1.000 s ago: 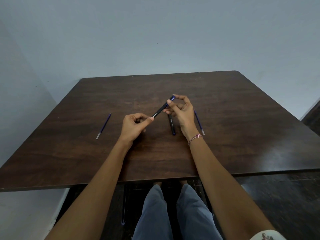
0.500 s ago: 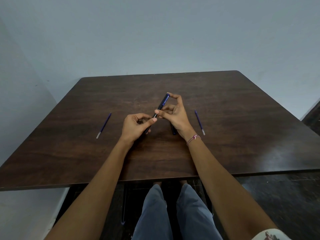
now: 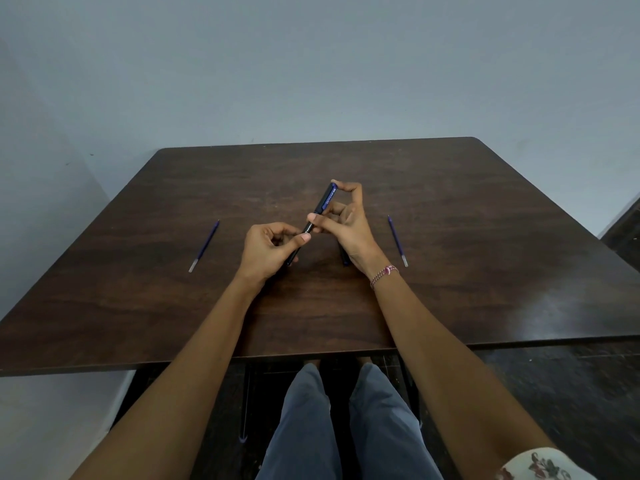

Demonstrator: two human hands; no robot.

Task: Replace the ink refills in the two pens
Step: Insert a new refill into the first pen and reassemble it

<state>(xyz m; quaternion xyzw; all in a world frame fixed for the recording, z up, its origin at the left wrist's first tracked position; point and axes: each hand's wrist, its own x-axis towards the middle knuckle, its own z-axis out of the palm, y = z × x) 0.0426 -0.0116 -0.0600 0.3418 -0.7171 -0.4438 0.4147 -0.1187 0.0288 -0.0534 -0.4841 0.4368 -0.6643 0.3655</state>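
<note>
Frame ctr: black-blue pen (image 3: 322, 211) held tilted over table (image 3: 485, 289) — L hand (image 3: 268, 252) curled round its lower end, R hand (image 3: 346, 226) pinching upper part. 2nd pen (image 3: 344, 262) mostly hidden under R hand. Loose refill (image 3: 204, 245) mid-left, another refill (image 3: 397, 241) mid-right — both on tabletop.

Dim, even indoor light falls flat across a dark wooden table (image 3: 450, 209), with a pale sheen on its near right part. A faint, soft shadow sits beneath the right hand (image 3: 348, 233). The wide lens bows the table's edges, and the centre stays sharp against a plain grey wall (image 3: 311, 64).
</note>
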